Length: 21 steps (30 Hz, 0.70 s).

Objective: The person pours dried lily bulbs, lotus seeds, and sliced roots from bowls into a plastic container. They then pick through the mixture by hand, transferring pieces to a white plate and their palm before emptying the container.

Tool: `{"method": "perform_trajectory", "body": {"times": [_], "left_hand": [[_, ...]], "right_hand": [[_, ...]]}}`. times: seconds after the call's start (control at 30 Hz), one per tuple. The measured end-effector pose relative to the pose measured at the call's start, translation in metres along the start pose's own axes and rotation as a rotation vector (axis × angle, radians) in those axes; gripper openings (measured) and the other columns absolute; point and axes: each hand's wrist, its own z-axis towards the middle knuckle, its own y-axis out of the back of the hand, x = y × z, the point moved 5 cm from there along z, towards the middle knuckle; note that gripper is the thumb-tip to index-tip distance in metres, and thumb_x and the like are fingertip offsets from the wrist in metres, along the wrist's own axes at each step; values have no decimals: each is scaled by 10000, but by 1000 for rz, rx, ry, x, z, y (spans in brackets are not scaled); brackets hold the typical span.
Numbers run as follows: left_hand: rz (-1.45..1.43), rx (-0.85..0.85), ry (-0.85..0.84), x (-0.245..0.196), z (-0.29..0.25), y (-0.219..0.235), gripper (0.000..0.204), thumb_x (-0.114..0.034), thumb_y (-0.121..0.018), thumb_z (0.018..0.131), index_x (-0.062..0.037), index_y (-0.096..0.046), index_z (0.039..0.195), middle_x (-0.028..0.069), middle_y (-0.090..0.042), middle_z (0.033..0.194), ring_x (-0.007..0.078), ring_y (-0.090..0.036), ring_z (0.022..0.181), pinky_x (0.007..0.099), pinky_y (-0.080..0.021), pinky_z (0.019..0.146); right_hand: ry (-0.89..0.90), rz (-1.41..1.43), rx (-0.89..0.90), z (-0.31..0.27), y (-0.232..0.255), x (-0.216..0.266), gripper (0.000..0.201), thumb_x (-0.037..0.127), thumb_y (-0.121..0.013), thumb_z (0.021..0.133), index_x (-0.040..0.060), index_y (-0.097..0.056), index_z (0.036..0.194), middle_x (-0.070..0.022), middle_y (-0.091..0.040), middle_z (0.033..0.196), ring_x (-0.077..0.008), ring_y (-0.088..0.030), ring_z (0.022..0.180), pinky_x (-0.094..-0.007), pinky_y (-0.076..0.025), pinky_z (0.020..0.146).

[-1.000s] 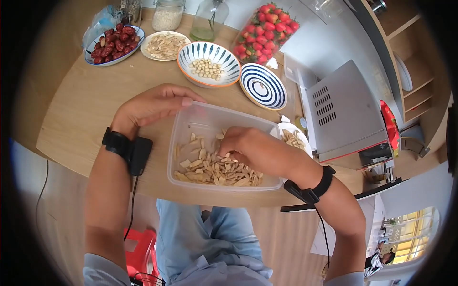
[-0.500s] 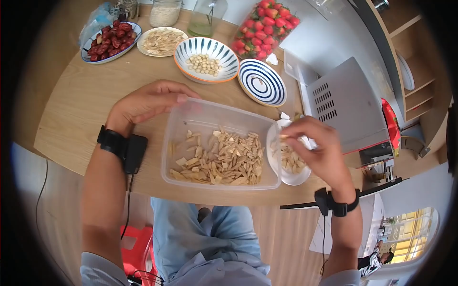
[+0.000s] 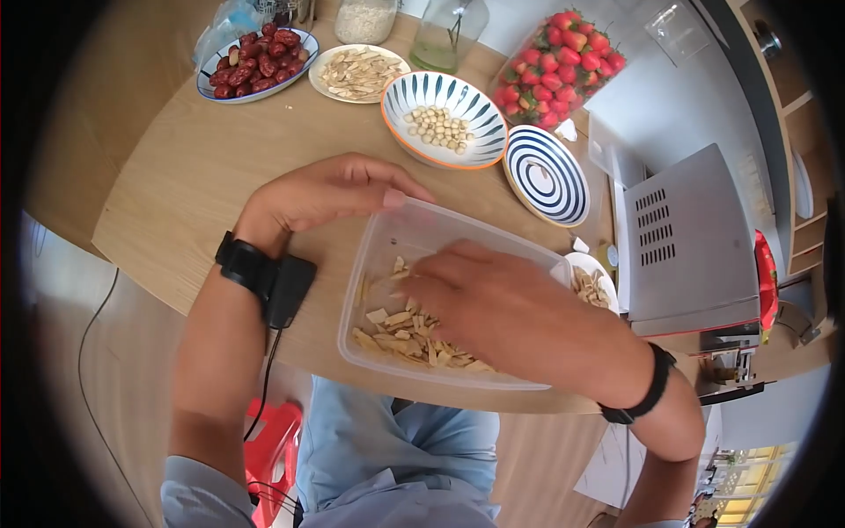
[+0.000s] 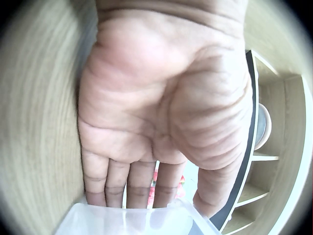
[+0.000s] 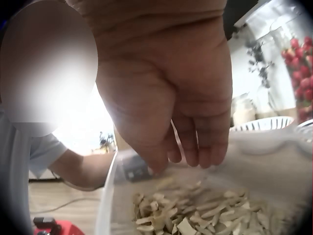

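Observation:
A clear plastic box (image 3: 409, 231) near the table's front edge holds many pale dried slices (image 3: 414, 339). My left hand (image 3: 330, 195) is at its far left corner, thumb at the rim. In the left wrist view, its fingers (image 4: 139, 183) extend straight behind the box wall. My right hand (image 3: 497, 304) reaches over the right side into the box and is blurred in the head view. Loosely spread, its fingers (image 5: 190, 147) hang over the slices with nothing visible in them. Right of the box, partly hidden, stands a white plate (image 3: 581, 259) with similar slices.
Along the back stand a plate of red dates (image 3: 260, 66), a plate of pale slices (image 3: 361, 75), a bowl (image 3: 405, 132) of round cream-coloured pieces, a blue-ringed plate (image 3: 568, 198) and a container of strawberries (image 3: 559, 75). A silver appliance (image 3: 695, 238) bounds the right side.
My right hand moved from the box to the right-hand plate with a small piece pinched, then back over the box. My left hand stays at the corner; the head view has shifted.

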Motion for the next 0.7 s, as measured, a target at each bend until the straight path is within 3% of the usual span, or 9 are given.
{"method": "perform_trajectory", "body": {"times": [0.03,0.13,0.23,0.33,0.43,0.53,0.7], "left_hand": [[7,-12,1,1,0,1,432,-260,-718,1005,19,-695,1334,104,-725,1299,174,-654,1204,340,-481,1093],[37,-13,-11,-2,-1,0,406,-267,-703,1018,4,-709,1320,73,-738,1241,140,-646,1159,316,-478,1063],[39,-4,-13,-3,0,-1,383,-264,-690,1028,-8,-717,1313,57,-744,1211,122,-642,1137,299,-477,1047],[33,-7,3,-3,-1,0,403,-270,-713,1013,4,-714,1308,78,-738,1254,150,-649,1179,325,-480,1077],[27,-2,13,-4,-1,-1,417,-277,-726,1004,11,-712,1305,86,-736,1271,163,-656,1190,337,-483,1090],[20,-1,16,-2,0,-2,418,-280,-728,1003,11,-712,1303,84,-739,1265,161,-662,1178,336,-486,1087],[17,8,7,-3,0,-1,428,-282,-727,1003,14,-707,1311,85,-740,1258,159,-664,1174,339,-488,1084]], "right_hand": [[64,-51,77,9,-13,0,361,89,-694,854,5,-680,1206,-129,-671,1063,-309,-666,1035,-395,-579,847],[69,-64,73,21,-32,3,389,85,-698,842,18,-674,1225,-152,-655,1124,-323,-638,1048,-401,-567,868],[-12,40,258,23,-28,2,602,171,-762,846,102,-598,1421,-104,-600,1290,-315,-598,1158,-400,-532,974],[75,-71,117,16,-21,8,599,163,-754,841,110,-604,1419,-89,-592,1288,-302,-584,1170,-399,-543,969],[113,6,128,20,-28,11,555,135,-725,852,117,-617,1395,-81,-588,1273,-293,-566,1197,-387,-556,961],[174,144,138,26,-38,9,414,64,-679,847,49,-659,1260,-99,-600,1255,-310,-613,1095,-387,-577,894],[126,205,182,28,-37,-4,319,-1,-657,830,64,-680,1142,-130,-654,1109,-342,-683,1083,-429,-584,876]]}}
